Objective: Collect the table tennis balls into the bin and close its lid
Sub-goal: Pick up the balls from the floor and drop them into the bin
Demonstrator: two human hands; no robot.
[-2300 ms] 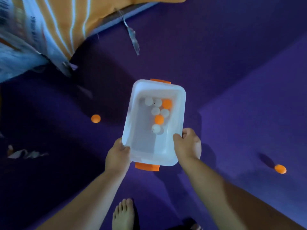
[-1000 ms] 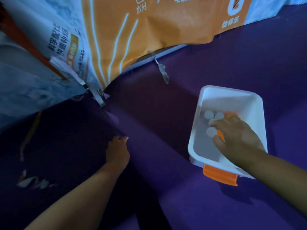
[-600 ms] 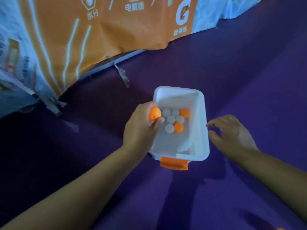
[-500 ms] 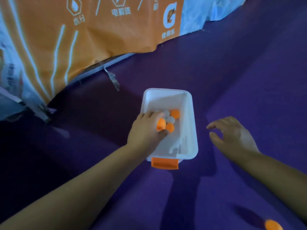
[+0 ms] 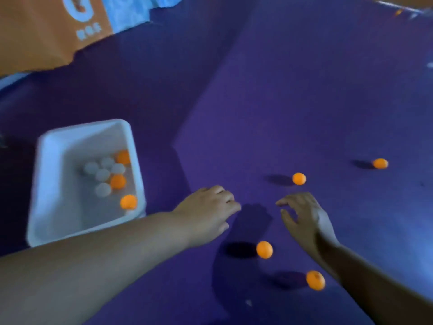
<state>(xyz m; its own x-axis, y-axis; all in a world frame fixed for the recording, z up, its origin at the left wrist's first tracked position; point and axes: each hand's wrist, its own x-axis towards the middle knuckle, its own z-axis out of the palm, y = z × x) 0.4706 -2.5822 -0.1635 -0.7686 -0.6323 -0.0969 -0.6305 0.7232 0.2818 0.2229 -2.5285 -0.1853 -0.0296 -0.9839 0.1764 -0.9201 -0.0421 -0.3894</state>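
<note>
we see the white bin (image 5: 58,191) on the purple floor (image 5: 304,90) at the left, lidless, with white and orange balls clustered toward its right wall. four orange balls lie loose on the floor: one (image 5: 264,249) between our wrists, one (image 5: 315,280) nearer us, one (image 5: 299,178) beyond the right hand, one (image 5: 380,163) far right. our left hand (image 5: 208,213) reaches out with fingers loosely curled, holding nothing; our right hand (image 5: 303,215) is spread and empty. an orange banner (image 5: 46,26) hangs upper left.

The left hand (image 5: 208,213) has left the bin (image 5: 46,184), its orange ball (image 5: 128,201) dropped inside.
</note>
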